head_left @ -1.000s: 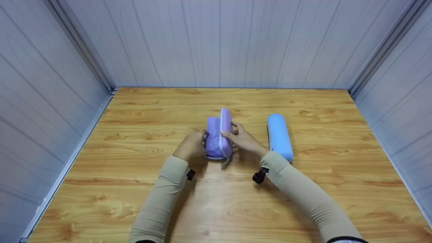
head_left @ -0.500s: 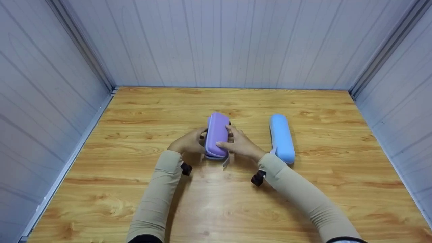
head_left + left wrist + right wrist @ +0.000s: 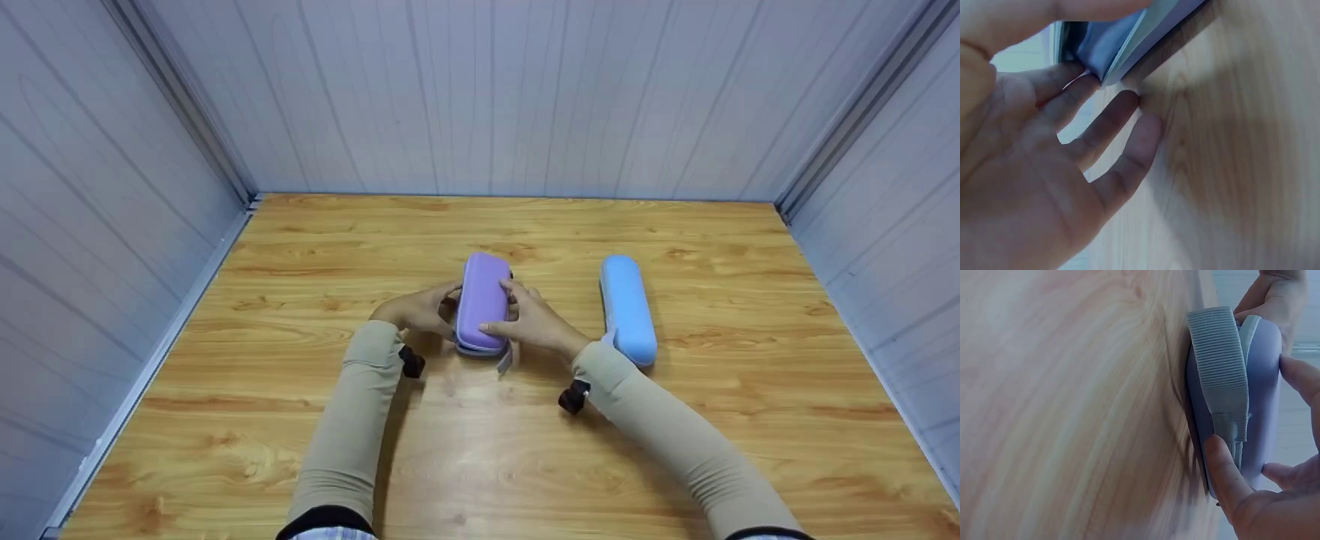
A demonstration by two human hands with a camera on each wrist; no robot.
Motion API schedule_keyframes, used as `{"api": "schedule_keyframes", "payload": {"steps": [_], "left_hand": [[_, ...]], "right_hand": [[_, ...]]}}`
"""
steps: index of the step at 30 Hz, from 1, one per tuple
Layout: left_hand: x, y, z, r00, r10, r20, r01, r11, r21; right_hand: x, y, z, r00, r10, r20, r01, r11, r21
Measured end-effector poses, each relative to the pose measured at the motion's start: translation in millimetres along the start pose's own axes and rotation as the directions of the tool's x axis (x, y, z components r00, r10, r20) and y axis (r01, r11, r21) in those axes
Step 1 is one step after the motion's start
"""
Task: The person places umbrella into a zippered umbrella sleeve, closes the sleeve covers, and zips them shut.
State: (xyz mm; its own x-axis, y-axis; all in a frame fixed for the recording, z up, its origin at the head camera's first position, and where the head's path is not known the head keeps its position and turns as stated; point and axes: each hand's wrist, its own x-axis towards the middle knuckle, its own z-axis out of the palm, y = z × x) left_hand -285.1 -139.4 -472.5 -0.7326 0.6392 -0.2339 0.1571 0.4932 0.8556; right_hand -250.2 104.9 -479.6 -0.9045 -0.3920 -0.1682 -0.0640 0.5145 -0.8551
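A purple zip pencil case (image 3: pixel 484 300) lies lengthwise mid-table, its lid lowered over the base. In the left wrist view a gap along its side shows the dark inside of the pencil case (image 3: pixel 1109 45). My left hand (image 3: pixel 420 309) is at that side, two fingertips touching the edge, the other fingers loosely extended over the table. My right hand (image 3: pixel 536 319) holds the case from the right, thumb and index finger on the lid. A ribbed grey strap (image 3: pixel 1221 365) hangs from the near end, with a right fingertip just by its base.
To the right lies a blue pencil case (image 3: pixel 630 311) with a pale strap at its near end, close to my right sleeve (image 3: pixel 645 397). Pale panel walls (image 3: pixel 480 97) enclose the wooden table (image 3: pixel 465 450) at the back and both sides.
The purple lid has swung from upright down to the left over the base, with my right hand on it. My left hand has drawn back slightly to the left.
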Motion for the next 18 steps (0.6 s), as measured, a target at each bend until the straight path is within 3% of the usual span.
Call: {"api": "schedule_keyframes", "payload": {"steps": [8,13,18], "left_hand": [[-2.7,-2.4,2.0,0.998,-0.049,-0.039,0.048,0.999,-0.013],[-2.0,-4.6,2.2,0.999,-0.036,-0.023,0.035,0.997,-0.071],[6.9,-3.9,1.7,0.989,-0.087,-0.123,0.067,0.985,-0.160]], "right_hand": [[1.9,0.8,-0.9,1.000,-0.013,-0.011,0.012,0.998,-0.055],[1.9,2.1,0.4,1.000,-0.024,-0.009,0.023,0.999,-0.043],[2.4,1.9,0.4,1.000,-0.021,-0.015,0.020,0.998,-0.053]]}}
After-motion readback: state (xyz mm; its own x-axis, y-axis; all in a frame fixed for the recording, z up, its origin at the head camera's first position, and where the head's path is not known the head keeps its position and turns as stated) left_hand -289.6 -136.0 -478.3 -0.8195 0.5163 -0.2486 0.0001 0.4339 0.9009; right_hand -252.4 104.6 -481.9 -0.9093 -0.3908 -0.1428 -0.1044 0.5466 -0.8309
